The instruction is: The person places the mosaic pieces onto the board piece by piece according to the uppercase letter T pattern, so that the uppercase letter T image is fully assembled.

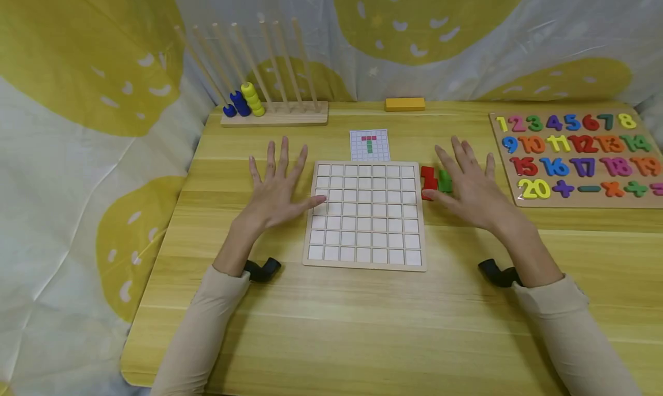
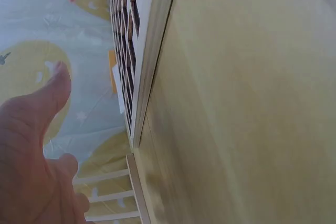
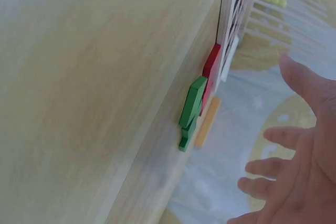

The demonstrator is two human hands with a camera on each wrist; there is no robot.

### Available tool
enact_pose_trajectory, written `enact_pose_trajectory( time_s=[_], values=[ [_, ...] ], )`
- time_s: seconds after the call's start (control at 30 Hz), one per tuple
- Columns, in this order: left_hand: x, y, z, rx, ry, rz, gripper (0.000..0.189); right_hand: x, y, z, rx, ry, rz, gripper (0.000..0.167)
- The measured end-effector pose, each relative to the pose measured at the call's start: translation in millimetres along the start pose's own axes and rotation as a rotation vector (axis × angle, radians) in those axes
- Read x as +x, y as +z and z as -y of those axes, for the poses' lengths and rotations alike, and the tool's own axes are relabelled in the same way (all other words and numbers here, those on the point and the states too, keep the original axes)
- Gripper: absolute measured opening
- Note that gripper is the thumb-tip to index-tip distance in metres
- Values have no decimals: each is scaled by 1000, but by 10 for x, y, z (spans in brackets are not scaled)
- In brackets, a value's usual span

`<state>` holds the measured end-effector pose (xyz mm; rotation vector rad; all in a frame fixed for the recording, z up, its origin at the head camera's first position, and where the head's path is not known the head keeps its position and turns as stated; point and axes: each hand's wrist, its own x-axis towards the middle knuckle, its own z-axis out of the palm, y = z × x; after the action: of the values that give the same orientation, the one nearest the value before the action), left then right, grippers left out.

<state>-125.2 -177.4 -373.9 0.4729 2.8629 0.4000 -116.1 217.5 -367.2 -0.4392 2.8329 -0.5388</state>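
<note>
Both hands hover with fingers spread, holding nothing. The left hand (image 1: 276, 194) is at the left side of a white-squared wooden grid board (image 1: 364, 272), its thumb over the board's left edge. To the right of the board is the right hand (image 1: 473, 194), its thumb tip above a red block (image 1: 429, 176). A green block (image 1: 445, 181) lies beside the red one, partly hidden by that hand in the head view; the right wrist view shows the green block (image 3: 193, 103) overlapping the red block (image 3: 211, 74). Behind the board lies a pattern card (image 1: 380, 148) with a red and green T.
A peg stand (image 1: 290, 118) with blue and yellow beads stands at the back left. An orange bar (image 1: 405, 104) lies at the table's back edge. On the right is a number board (image 1: 564, 203) with coloured numerals and signs. A patterned curtain (image 1: 269, 96) hangs behind.
</note>
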Motion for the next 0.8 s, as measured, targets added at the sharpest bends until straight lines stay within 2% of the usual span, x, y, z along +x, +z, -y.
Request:
enact_pose_trajectory(
  time_s=[0.23,0.33,0.5,0.6,0.8],
  values=[
    [-5,15,38,-12,33,88,120,-2,-53,-61,58,-17,-13,87],
    [-8,25,63,-65,56,160,130,16,-71,-90,100,-49,-44,80],
    [-22,36,94,-143,80,278,143,65,-77,-175,234,-69,-101,63],
    [-30,35,91,-140,84,314,149,90,-75,-233,291,-50,-126,53],
    [-31,57,73,-127,78,341,154,158,-58,-321,314,14,-127,43]
  ],
)
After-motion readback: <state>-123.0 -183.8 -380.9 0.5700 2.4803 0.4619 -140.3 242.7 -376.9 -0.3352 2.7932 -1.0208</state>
